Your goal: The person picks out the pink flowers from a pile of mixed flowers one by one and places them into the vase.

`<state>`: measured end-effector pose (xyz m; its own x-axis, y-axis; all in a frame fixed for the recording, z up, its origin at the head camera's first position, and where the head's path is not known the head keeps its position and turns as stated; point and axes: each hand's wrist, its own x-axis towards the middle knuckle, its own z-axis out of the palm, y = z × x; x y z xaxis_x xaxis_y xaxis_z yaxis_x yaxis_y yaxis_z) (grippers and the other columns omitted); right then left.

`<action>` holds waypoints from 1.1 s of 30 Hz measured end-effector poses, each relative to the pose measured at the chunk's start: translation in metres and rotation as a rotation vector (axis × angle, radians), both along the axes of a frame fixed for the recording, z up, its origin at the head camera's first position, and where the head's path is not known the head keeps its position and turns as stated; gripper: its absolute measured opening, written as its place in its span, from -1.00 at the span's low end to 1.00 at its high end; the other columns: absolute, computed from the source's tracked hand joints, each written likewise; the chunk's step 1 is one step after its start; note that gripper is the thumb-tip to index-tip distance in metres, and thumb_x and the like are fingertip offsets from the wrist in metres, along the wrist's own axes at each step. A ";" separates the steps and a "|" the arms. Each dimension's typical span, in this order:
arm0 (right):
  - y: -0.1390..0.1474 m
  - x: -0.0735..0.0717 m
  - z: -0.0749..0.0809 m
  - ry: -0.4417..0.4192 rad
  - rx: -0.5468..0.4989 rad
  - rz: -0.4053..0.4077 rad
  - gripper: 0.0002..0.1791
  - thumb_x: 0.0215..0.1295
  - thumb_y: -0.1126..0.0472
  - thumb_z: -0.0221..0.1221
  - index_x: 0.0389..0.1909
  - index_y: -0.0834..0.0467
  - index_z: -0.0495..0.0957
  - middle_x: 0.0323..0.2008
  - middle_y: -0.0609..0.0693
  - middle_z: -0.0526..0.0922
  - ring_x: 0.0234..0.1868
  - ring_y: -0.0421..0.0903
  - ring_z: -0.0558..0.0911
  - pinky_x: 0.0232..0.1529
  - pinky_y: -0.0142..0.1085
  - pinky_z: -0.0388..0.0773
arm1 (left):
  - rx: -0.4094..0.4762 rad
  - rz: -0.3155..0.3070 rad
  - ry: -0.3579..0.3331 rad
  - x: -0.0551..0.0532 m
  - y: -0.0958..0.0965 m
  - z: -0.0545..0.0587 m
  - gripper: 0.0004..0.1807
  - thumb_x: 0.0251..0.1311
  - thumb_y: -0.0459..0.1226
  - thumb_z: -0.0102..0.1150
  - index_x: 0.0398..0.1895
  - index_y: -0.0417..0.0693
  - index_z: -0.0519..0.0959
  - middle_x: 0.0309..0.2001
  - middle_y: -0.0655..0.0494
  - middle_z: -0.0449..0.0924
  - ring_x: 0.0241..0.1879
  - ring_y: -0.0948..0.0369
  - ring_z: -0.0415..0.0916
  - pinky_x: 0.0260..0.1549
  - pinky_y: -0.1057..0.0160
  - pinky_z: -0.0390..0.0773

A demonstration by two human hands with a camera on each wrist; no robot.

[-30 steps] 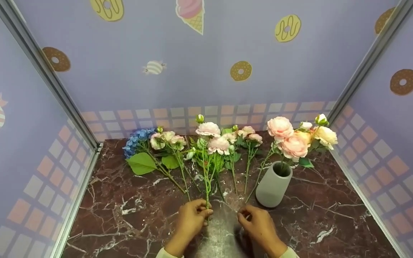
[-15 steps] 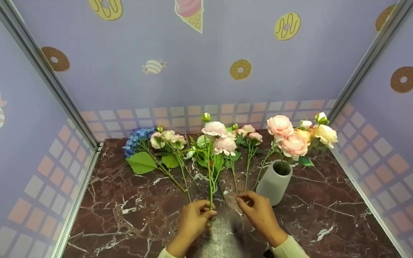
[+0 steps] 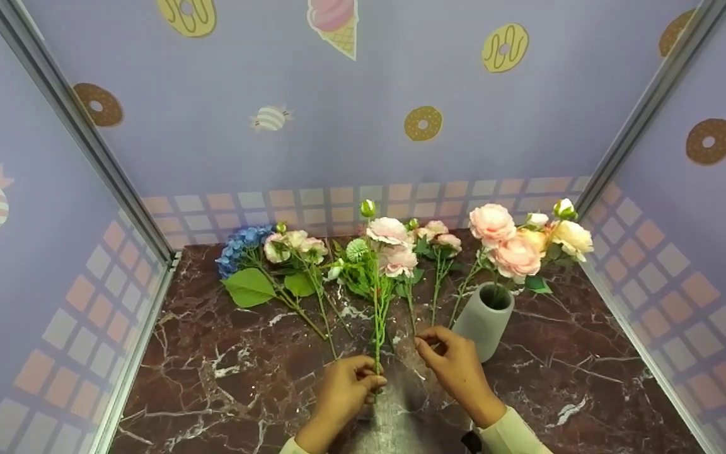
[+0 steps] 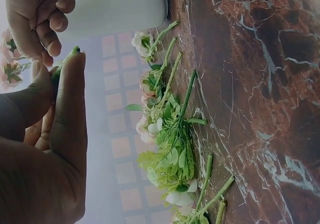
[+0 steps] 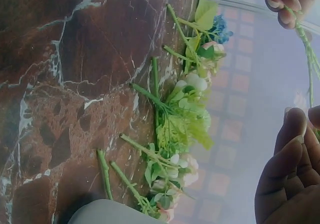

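Your left hand [image 3: 347,389] pinches the stem [image 3: 378,343] of a pink flower [image 3: 390,231], held above the table [image 3: 262,397]. Your right hand [image 3: 459,369] is near the grey vase [image 3: 483,320], its thumb and forefinger curled close together; I cannot tell if they hold something. The vase contains other flowers [image 3: 516,252].

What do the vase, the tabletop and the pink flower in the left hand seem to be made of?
Vase: matte grey, probably ceramic, given its even surface; painted plastic is possible.
Tabletop: glossy marble or a printed imitation; white veins and a bright reflection show.
Pink flower: likely artificial, with matte, fabric-like petals and a plastic-looking, evenly bright green stem.
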<state>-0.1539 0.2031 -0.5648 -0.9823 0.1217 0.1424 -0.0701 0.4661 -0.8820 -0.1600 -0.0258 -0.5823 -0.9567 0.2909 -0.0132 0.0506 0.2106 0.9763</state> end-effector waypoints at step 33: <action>-0.004 -0.005 0.016 0.028 -0.088 0.050 -0.87 0.56 0.22 0.44 0.03 0.10 0.85 -0.13 0.11 0.91 -0.43 -0.26 0.75 -0.36 -0.40 0.70 | -0.075 -0.056 0.006 0.007 0.007 -0.006 -0.85 0.27 -0.47 0.58 -0.43 -0.21 0.79 -0.46 -0.02 0.85 -0.50 0.16 0.79 -0.52 0.35 0.77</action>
